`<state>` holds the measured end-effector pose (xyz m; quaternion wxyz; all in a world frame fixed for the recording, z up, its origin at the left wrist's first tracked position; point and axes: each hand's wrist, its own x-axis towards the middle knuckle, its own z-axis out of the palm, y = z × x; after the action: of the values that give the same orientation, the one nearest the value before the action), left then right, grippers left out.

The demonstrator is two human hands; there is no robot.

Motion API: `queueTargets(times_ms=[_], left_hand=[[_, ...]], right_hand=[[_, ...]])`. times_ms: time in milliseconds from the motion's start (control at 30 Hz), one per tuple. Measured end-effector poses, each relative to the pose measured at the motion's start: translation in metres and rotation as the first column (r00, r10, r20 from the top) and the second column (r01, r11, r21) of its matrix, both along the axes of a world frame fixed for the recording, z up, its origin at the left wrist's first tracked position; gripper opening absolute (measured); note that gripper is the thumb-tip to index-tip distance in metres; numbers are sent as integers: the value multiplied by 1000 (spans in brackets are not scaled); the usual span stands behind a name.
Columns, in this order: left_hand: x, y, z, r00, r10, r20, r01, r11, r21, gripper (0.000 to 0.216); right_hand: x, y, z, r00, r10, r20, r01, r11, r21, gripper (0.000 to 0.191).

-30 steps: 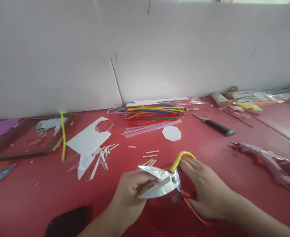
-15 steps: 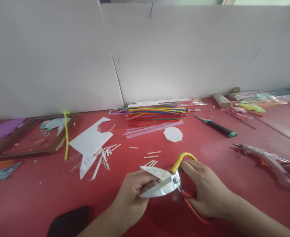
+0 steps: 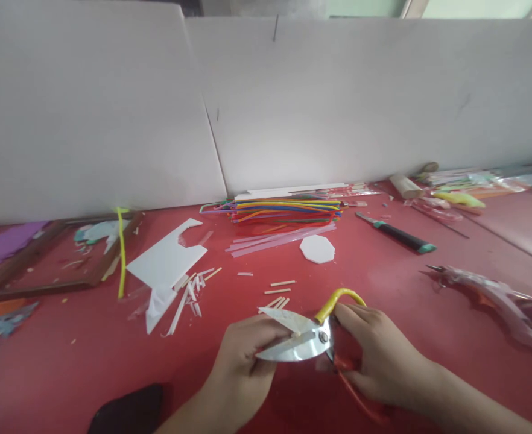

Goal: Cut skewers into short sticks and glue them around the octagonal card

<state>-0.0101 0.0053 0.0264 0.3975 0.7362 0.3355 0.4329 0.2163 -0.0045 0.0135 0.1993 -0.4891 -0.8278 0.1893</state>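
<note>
Left hand (image 3: 243, 358): one; curled nearly closed, gripping a thin wooden stick (image 3: 295, 334) whose pale end shows between the blades.
Right hand (image 3: 379, 346): one; fingers wrapped round the handles of the metal scissors (image 3: 293, 351), one yellow, one red.
Blades: two, parted, the stick between them near the pivot.
Short wooden pieces (image 3: 283, 283): two lie apart on the red table (image 3: 89, 361); at least three more lie bunched just beyond the upper blade tip, where overlap prevents an exact count.
Progress: judged part-way; at least five short pieces lie finished, while the held stick appears not yet severed. Remaining length is hidden by the left hand.
White octagon (image 3: 317, 249): one, beyond the scissors.
Utility knife (image 3: 402, 235): one, right of the octagon.
Multicoloured bundle (image 3: 288, 211): one, near the white panel (image 3: 293, 108); strands not countable.
Cut white sheet (image 3: 164, 256): one, left of the bundle.
</note>
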Motion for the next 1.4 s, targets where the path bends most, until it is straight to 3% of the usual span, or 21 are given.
queueTargets(times_ms=[200, 467, 600, 900, 1400], left_hand=[[0, 1, -6, 1000, -16, 18, 18, 990, -139, 25], [5, -1, -1, 991, -19, 129, 53, 964, -262, 14], [7, -2, 0, 985, 44, 164, -4, 972, -234, 17], [2, -1, -16, 986, -38, 161, 77, 966, -248, 15], [-2, -1, -12, 994, -93, 60, 102, 979, -175, 22]], right_hand=[[3, 6, 4, 996, 0, 84, 0, 1000, 10, 16], [1, 3, 11, 998, 26, 62, -25, 1000, -17, 18], [0, 3, 10, 998, 21, 53, -20, 999, -28, 18], [0, 3, 9, 997, 12, 70, -14, 1000, 24, 17], [1, 2, 4, 1000, 10, -1, -10, 998, -59, 9]])
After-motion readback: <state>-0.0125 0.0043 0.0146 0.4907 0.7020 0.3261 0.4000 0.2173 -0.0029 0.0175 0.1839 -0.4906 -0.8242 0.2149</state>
